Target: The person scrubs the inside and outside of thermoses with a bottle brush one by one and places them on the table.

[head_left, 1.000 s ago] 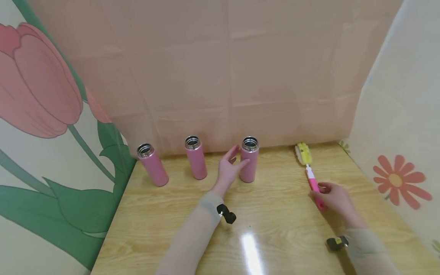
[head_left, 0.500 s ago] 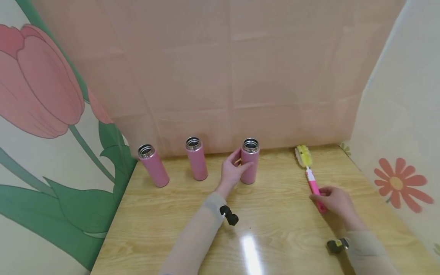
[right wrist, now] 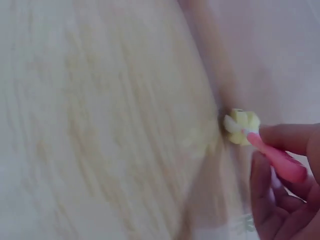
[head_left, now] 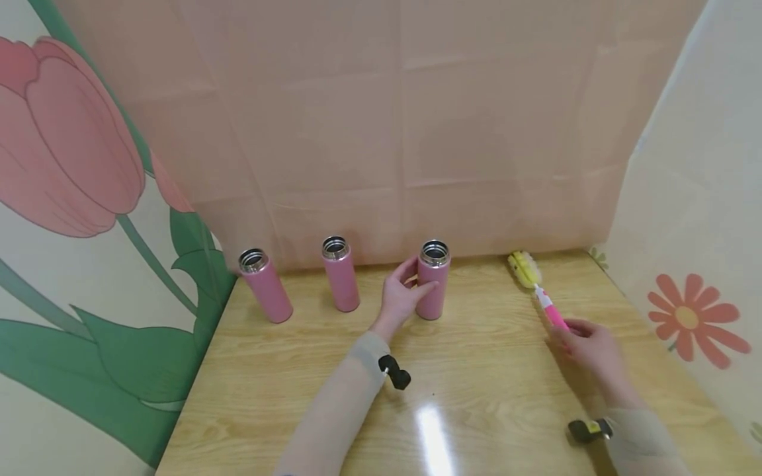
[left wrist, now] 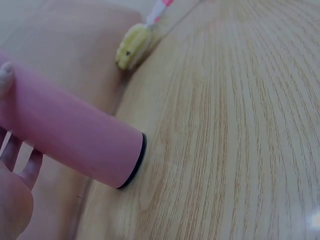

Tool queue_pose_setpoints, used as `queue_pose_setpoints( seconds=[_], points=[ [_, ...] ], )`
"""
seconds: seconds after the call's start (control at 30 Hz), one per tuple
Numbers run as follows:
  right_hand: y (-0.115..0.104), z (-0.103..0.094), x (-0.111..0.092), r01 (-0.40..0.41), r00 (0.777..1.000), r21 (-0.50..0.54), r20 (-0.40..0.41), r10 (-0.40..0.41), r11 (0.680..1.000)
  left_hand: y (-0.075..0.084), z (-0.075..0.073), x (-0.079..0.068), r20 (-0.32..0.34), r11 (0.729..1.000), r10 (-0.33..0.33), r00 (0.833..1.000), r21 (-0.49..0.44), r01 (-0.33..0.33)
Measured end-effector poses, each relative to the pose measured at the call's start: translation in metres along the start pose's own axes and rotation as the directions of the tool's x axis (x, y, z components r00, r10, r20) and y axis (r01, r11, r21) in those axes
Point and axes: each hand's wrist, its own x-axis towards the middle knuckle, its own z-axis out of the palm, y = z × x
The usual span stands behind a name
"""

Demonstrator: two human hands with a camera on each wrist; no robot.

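My left hand grips the rightmost pink thermos bottle, which stands upright and lidless on the table. In the left wrist view the thumb lies on the near side of this bottle and fingers show along its other side. At the right, my right hand pinches the pink handle of a bottle brush with a yellow and white sponge head. The right wrist view shows the handle between thumb and fingers; the sponge head points away from the hand.
Two more open pink thermos bottles stand to the left, a middle bottle and a far-left bottle. A pinkish sheet hangs behind the wooden table. Flower-patterned walls flank both sides.
My left fingers have closed round the rightmost bottle. My right hand has taken hold of the brush; its handle end has risen and shifted right, and the brush has turned slightly.
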Motion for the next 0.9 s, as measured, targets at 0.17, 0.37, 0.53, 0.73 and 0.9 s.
queue_pose_setpoints(
  seconds=[0.17, 0.37, 0.53, 0.73, 0.9],
  points=[
    [-0.002, -0.009, -0.005, -0.038, 0.977, 0.086, -0.207, 0.055, 0.996, 0.001, -0.001, -0.002, -0.004, 1.0, -0.023, 1.0, 0.007, 0.023],
    [-0.013, -0.019, -0.005, -0.042, 0.905, 0.417, -0.37, 0.211, 0.908, 0.0, 0.0, -0.002, -0.001, 1.0, -0.012, 1.0, 0.005, 0.012],
    [-0.028, -0.02, -0.007, 0.101, 0.869, 0.715, -0.401, 0.288, 0.691, -0.001, -0.001, -0.004, 0.009, 0.999, -0.022, 1.0, 0.044, 0.021],
    [-0.053, -0.019, -0.004, 0.409, 0.811, 0.745, -0.561, 0.164, 0.527, 0.0, 0.0, -0.004, 0.033, 0.996, -0.009, 0.999, 0.09, 0.006],
    [-0.089, -0.025, -0.001, 0.555, 0.815, 0.803, -0.578, 0.054, 0.218, 0.001, -0.001, -0.006, 0.042, 0.994, 0.009, 0.999, 0.107, -0.014]
  ],
)
